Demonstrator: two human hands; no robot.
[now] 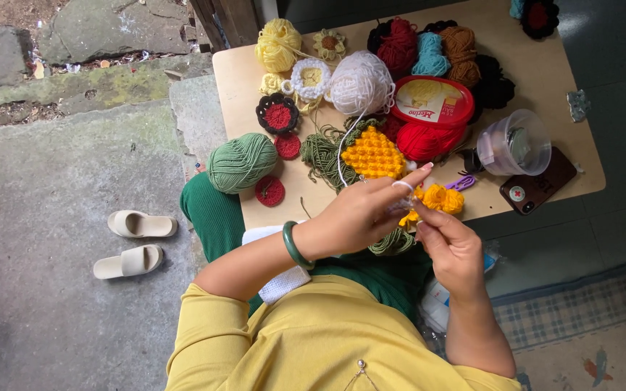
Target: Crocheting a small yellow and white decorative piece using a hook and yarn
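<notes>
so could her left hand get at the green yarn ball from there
Probably yes: the green yarn ball sits at the table's near left edge, just beyond the left hand, with nothing between, though that hand has white yarn looped on a finger.

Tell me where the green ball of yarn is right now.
In the head view, the green ball of yarn sits at the table's left edge, beside a small red crocheted disc and left of the left hand.

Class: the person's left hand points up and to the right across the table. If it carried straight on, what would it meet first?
Probably the small orange crochet piece right at the left hand fingertips; depth is unclear.
</notes>
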